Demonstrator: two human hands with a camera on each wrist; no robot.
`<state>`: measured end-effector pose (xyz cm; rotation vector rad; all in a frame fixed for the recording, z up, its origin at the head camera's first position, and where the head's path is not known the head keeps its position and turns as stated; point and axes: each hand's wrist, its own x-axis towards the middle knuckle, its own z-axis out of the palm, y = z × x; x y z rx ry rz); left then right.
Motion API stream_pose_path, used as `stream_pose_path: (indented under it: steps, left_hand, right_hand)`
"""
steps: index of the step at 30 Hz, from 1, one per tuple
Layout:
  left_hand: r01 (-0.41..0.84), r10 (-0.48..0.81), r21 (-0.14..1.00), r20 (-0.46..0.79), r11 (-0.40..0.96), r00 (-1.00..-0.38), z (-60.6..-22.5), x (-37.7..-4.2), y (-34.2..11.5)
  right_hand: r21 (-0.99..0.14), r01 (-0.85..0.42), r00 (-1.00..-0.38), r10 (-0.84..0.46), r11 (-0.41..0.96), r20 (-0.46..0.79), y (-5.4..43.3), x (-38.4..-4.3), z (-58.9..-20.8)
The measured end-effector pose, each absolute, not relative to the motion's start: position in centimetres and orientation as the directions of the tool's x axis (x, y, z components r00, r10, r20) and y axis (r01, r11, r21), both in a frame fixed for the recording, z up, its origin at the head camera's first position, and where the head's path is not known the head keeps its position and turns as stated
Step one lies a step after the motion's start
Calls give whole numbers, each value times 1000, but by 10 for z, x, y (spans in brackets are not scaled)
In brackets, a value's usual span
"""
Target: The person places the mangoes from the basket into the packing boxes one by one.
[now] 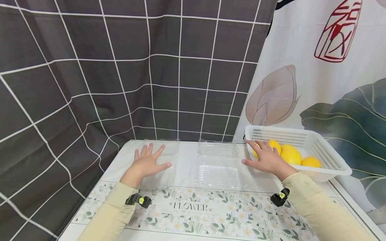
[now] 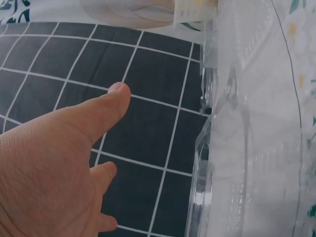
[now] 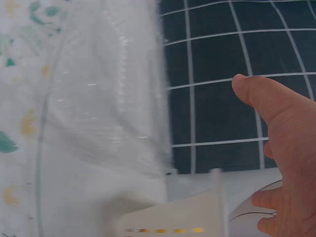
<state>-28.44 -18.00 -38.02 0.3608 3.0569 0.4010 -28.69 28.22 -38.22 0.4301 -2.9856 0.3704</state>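
Note:
My left hand is held with fingers straight and spread over the left clear plastic box, with nothing in its grasp. To its right lies a second clear plastic box with its lid raised at the back. My right hand, also empty with its fingers extended, is in front of the left end of a white basket. Several yellow fruits, which look like lemons, lie in that basket, partly hidden by the hand. In the left wrist view, the transparent box is beside the thumb.
A white table carries a flower-printed strip along its front. Behind hangs a dark grid-patterned curtain. A white printed curtain hangs at the right, behind the basket.

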Motion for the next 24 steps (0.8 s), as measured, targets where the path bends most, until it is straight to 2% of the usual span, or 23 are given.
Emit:
stream_pose_path:
  steps: [6,10,16,21,24]
  left_hand:
    - [237,251,280,-15,930,-968,-377,-282,-172]
    - [248,261,318,1,915,-965,-380,-281,-164]
    - [300,288,456,96,838,-953,-382,-272,-141]
    - [391,326,590,220,706,-919,-393,-263,-107]
    - [403,335,686,240,606,-911,-404,-258,-86]
  right_hand:
    - [-242,-332,-938,-291,912,189,282,-288,-385]
    - [-332,-360,-924,-283,872,258,276,-287,-385]
    - [-531,-353,-925,-201,771,322,266,-286,-392]
    - [-655,-400,-907,-176,641,383,257,-287,-405]
    - [-712,-417,-902,-164,564,399,250,-285,-414]
